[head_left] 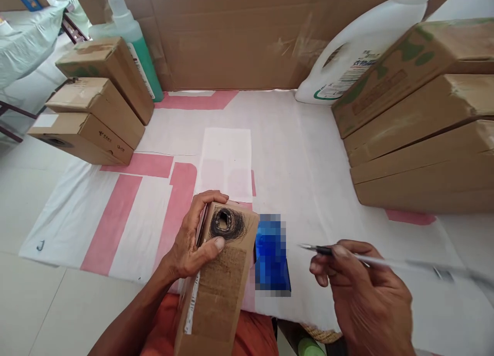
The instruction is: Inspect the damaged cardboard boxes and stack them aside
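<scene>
The left hand (193,243) grips a small box (219,273) with a scribbled-over patch on its face. The right hand (363,289) is clenched on a pen (370,261), tip just beside a blue item (272,261) on the counter (301,160).

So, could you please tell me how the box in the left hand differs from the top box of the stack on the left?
The held box is gripped by the left hand and tilted; the top stack box rests on other boxes. The held box has a black scribble on its end; the stack box shows none. The held box carries a white label strip; the stack box has brown tape. Both are plain brown cardboard.
</scene>
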The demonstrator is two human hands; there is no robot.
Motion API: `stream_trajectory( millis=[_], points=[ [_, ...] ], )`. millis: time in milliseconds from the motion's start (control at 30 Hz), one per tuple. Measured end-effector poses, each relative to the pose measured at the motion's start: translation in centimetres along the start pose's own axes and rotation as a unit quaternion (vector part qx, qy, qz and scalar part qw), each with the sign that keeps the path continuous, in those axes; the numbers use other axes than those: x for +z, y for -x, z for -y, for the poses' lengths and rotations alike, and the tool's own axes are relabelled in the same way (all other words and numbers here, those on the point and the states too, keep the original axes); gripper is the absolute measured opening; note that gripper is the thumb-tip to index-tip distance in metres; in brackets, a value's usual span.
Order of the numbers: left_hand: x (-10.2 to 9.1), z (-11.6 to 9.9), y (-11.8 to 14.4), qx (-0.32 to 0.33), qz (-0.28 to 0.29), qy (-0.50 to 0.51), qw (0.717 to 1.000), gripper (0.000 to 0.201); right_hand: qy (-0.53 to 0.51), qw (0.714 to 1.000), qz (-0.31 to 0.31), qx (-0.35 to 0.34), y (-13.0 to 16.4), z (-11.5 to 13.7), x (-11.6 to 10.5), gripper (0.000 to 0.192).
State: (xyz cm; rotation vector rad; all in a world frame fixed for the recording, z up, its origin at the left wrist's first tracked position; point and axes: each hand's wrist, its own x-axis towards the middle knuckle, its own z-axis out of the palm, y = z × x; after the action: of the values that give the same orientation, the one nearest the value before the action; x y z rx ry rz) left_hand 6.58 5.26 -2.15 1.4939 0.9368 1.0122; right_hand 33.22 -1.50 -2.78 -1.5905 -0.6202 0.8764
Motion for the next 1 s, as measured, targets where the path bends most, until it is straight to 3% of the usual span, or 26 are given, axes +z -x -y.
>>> stream_trajectory(
  millis=[133,300,533,700,867,1000],
  points=[
    [0.3,-0.5,0.3,0.014,-0.006,-0.016,1.000,0.057,-0.113,0.983,0.115,-0.085,3.4,3.7,3.8,0.018],
    [0.4,-0.9,0.7,0.045,-0.001,-0.037,0.998,0.056,-0.050,0.960,0.199,-0.189,5.8,3.7,6.7,0.013],
    [0.5,-0.9,1.1,0.063,0.000,-0.025,0.998,0.054,0.028,0.945,0.208,-0.251,5.8,3.8,7.2,0.019],
    [0.1,-0.5,1.0,0.084,-0.003,0.001,0.996,0.060,0.061,0.922,0.256,-0.285,5.3,4.2,6.7,0.017],
    [-0.3,-0.3,1.2,0.072,-0.010,-0.006,0.997,0.060,0.044,0.947,0.203,-0.245,4.9,4.4,6.4,0.009],
    [-0.3,-0.3,1.3,0.068,-0.006,0.001,0.998,0.061,0.018,0.966,0.152,-0.210,4.3,4.9,7.6,0.003]
  ],
)
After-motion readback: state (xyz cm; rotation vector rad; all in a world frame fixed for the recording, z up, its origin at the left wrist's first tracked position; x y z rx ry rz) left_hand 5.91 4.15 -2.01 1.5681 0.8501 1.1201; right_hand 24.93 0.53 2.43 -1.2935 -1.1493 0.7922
